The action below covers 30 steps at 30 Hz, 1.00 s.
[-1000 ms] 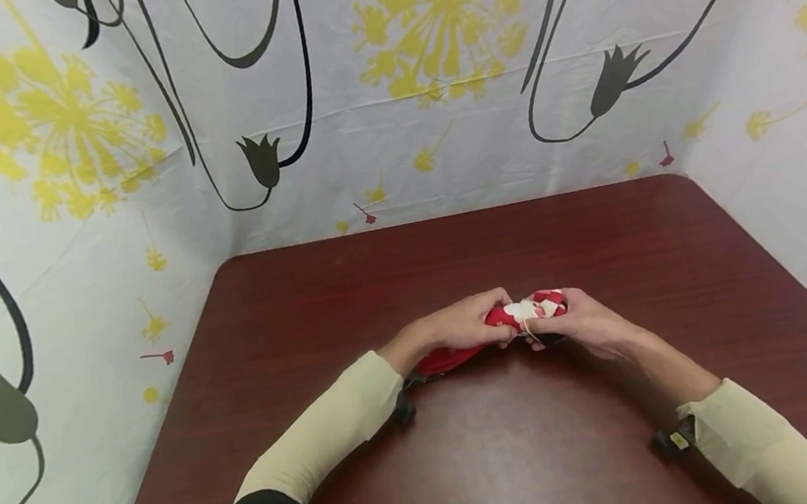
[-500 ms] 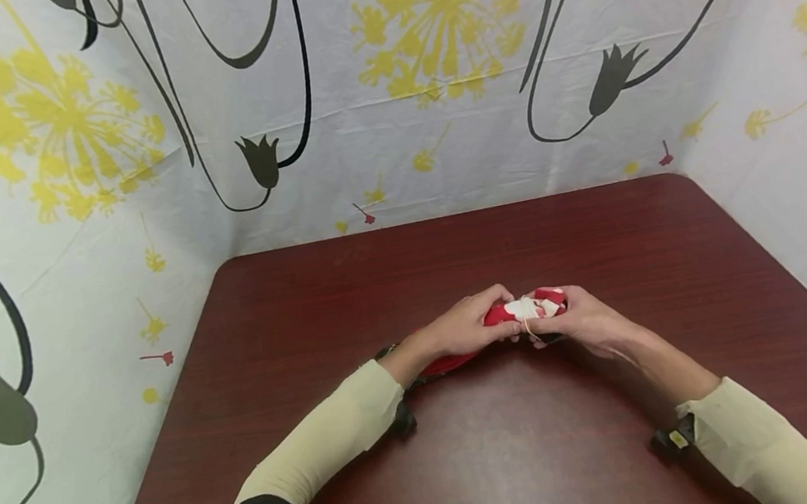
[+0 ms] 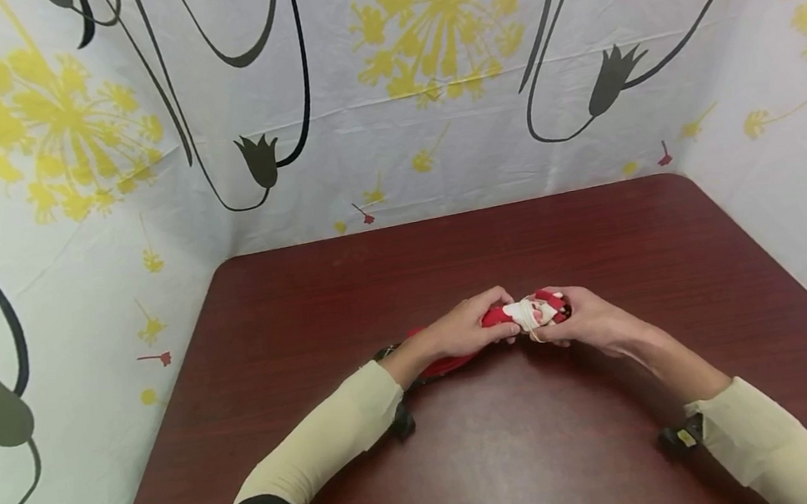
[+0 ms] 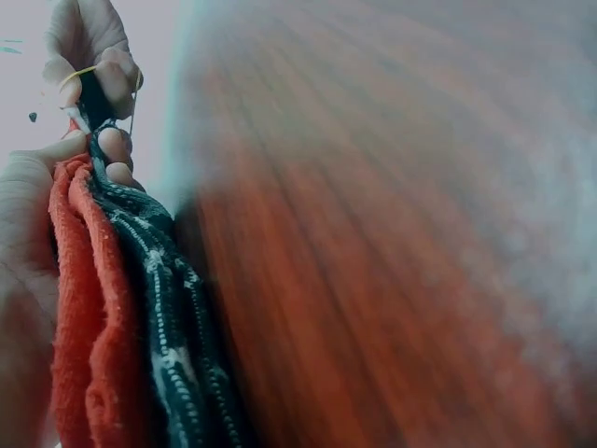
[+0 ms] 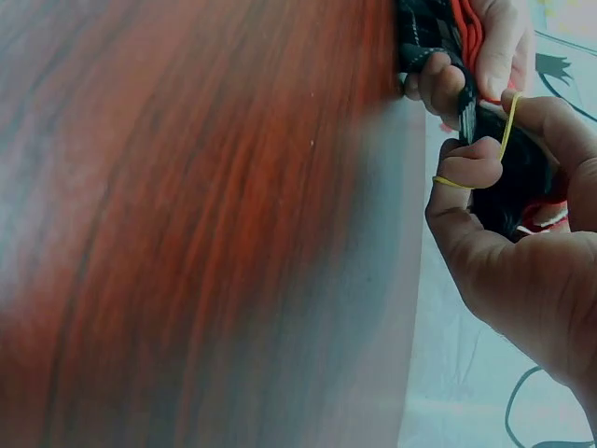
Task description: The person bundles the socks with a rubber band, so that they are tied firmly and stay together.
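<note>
Pinches the cloth (image 3: 496, 317) over the table (image 3: 511, 449) with the left hand (image 3: 474, 323), grips its end with the right hand (image 3: 593, 318), wearing a band (image 5: 508, 131) across the fingertips (image 5: 474, 162). Lies partly hidden behind the left forearm (image 3: 413, 352).

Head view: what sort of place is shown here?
Probably an indoor work nook, perhaps arranged for recording: a red-brown table enclosed on three sides by a creased, flower-printed white backdrop, and a small black device sits at the right sleeve.

The head view looks forward and down over the surface (image 3: 510, 441); both wrist views, nearer, share the red-and-dark cloth (image 4: 119, 308).
</note>
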Motion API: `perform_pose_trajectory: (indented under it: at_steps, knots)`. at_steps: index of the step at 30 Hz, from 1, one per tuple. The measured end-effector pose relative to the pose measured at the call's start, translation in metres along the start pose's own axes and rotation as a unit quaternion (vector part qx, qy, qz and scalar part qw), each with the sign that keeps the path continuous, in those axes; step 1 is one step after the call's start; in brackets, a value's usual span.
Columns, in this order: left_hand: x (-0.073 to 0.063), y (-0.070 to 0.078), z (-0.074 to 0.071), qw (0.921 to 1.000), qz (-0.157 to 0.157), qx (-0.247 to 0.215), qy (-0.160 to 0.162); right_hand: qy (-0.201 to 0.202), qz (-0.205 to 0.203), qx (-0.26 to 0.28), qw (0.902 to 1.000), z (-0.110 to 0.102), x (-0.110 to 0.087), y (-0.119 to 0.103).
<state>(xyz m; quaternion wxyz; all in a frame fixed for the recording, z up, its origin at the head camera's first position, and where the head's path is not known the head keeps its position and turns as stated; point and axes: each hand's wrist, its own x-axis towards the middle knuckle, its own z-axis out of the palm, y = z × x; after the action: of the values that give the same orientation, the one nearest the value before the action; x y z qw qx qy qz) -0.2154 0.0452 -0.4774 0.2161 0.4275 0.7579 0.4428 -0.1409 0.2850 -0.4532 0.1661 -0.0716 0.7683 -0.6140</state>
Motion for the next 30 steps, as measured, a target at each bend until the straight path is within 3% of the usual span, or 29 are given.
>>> perform_pose_trajectory:
  at_steps: [7, 13, 21, 25, 30]
  knots:
    - [0.001, -0.004, 0.003, 0.9974, -0.012, -0.069, 0.017, -0.009, 0.003, 0.028, 0.9996, 0.004, -0.001, 0.006]
    - [0.001, -0.007, 0.002, 0.9893, -0.012, -0.140, 0.041, -0.008, 0.013, 0.045, 0.9989, 0.010, -0.001, 0.011]
    - [0.003, -0.009, 0.000, 0.9804, -0.021, -0.181, 0.075, -0.029, 0.044, 0.071, 0.9961, 0.011, -0.003, 0.017]
    - [0.003, -0.009, -0.001, 0.9759, -0.032, -0.196, 0.089, -0.042, 0.040, 0.064, 0.9962, 0.010, -0.004, 0.017]
    - [0.003, -0.009, -0.003, 0.9719, -0.039, -0.212, 0.094, -0.056, 0.008, 0.016, 0.9983, 0.010, -0.007, 0.015]
